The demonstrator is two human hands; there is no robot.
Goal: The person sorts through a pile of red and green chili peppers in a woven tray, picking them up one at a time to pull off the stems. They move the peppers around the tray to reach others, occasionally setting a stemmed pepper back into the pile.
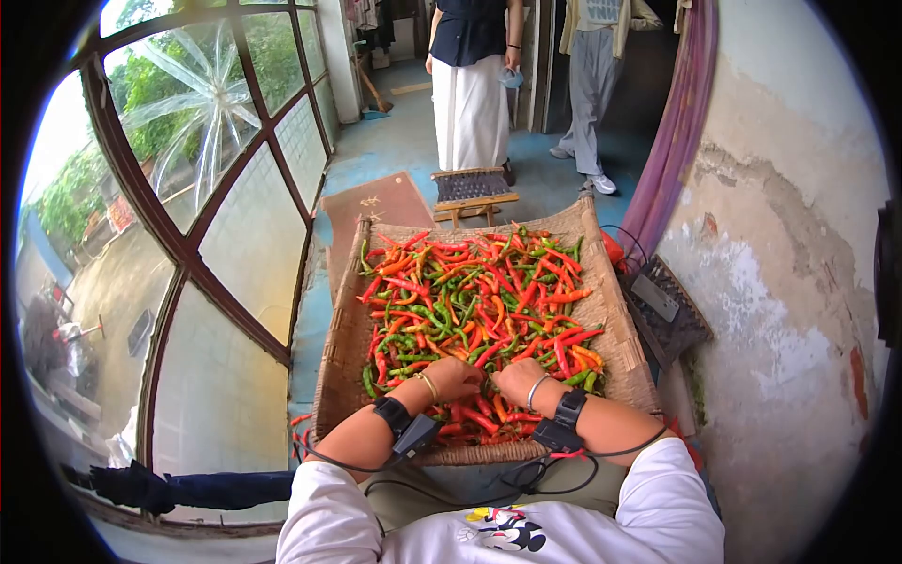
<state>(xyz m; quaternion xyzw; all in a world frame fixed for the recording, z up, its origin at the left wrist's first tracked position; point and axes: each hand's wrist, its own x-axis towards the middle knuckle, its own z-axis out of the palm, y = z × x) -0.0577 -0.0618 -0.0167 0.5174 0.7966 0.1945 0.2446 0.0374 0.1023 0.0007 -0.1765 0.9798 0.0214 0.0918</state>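
A large woven basket tray [340, 376] is spread with many red, orange and green chili peppers [470, 305]. Over the near part of the pile, my left hand [453, 379] has its fingers curled together. My right hand [520, 383] faces it closely, its fingers also closed. The fingertips of both hands almost meet among the peppers, and what they pinch is too small and hidden to make out. Dark devices are strapped round both wrists, with black cables running from them.
A small wooden stool [474, 188] with a woven seat stands beyond the tray. A dark woven seat [667, 305] with a phone on it is at the right, by the wall. Two people stand at the back. A framed window [235, 254] lines the left.
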